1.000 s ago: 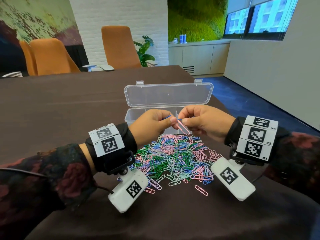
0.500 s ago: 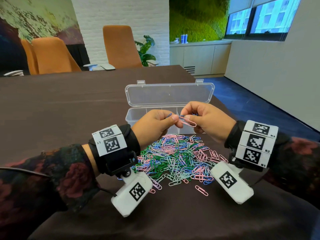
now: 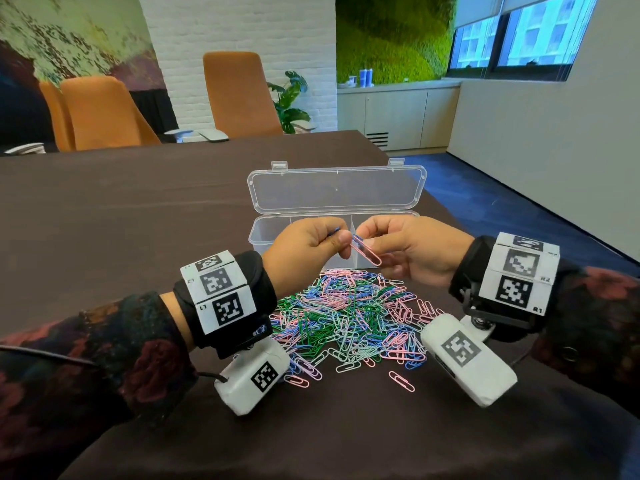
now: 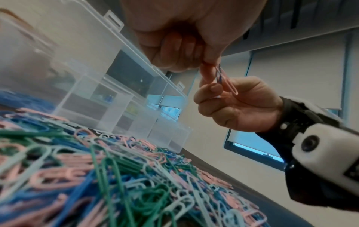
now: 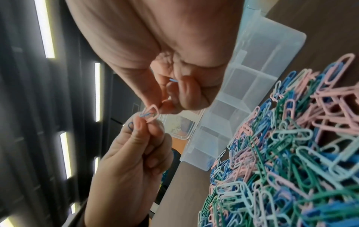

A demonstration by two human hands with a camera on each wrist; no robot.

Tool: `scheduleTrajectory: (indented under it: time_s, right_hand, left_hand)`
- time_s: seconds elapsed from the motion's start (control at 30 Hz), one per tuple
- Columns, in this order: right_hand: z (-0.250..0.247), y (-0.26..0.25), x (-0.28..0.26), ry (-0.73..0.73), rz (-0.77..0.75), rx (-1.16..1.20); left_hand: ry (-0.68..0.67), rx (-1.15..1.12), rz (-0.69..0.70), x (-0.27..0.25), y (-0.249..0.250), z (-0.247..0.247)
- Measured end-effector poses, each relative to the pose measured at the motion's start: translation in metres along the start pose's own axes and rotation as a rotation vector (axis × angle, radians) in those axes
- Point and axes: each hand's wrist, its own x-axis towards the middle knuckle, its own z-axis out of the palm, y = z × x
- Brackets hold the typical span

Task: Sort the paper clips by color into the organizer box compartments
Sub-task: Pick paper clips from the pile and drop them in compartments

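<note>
Pink paper clip (image 3: 366,253) pinched between left hand (image 3: 304,252), right hand (image 3: 415,251)

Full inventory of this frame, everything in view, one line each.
clear plastic organizer box: one, transparent, lid open, beyond the pile.
pile of paper clips: many; pink, blue, green, pale mint; on the table before the box.
stray pink clip: one, near side of pile.
pink paper clip: one, held between both hands.
blue paper clip: one, hooked with the pink.
dark brown table: one.
orange chairs: at least two, far side.
left hand: pinches blue clip.
right hand: pinches pink clip.
</note>
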Motion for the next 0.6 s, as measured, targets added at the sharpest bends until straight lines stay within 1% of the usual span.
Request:
scheduleTrajectory:
  time_s: [0.07,0.17,0.27,0.37,0.43,0.53,0.6]
  right_hand:
    - [0.001,-0.001,-0.001,-0.011,-0.004,-0.031]
    - [0.001,0.000,0.000,-0.008,-0.009,-0.009]
    - [0.002,0.001,0.002,0.041,-0.048,0.019]
    - [0.003,0.002,0.002,0.119,-0.118,-0.044]
    - [0.005,0.002,0.002,0.158,-0.159,-0.114]
    - [0.007,0.001,0.001,0.202,-0.222,-0.204]
    - [0.008,-0.001,0.000,0.221,-0.252,-0.235]
  left_hand:
    - [-0.040,-0.022,0.025,0.002,0.001,-0.002]
    - [-0.082,-0.045,0.035,0.005,0.002,-0.004]
    - [-0.042,-0.122,-0.059,0.006,-0.002,-0.004]
    - [-0.011,-0.213,-0.170,0.006,-0.003,-0.001]
    - [-0.023,-0.173,-0.162,0.005,0.002,0.002]
    - [-0.023,-0.028,-0.088,0.005,0.009,0.004]
    - [-0.018,0.029,-0.064,0.006,0.010,0.005]
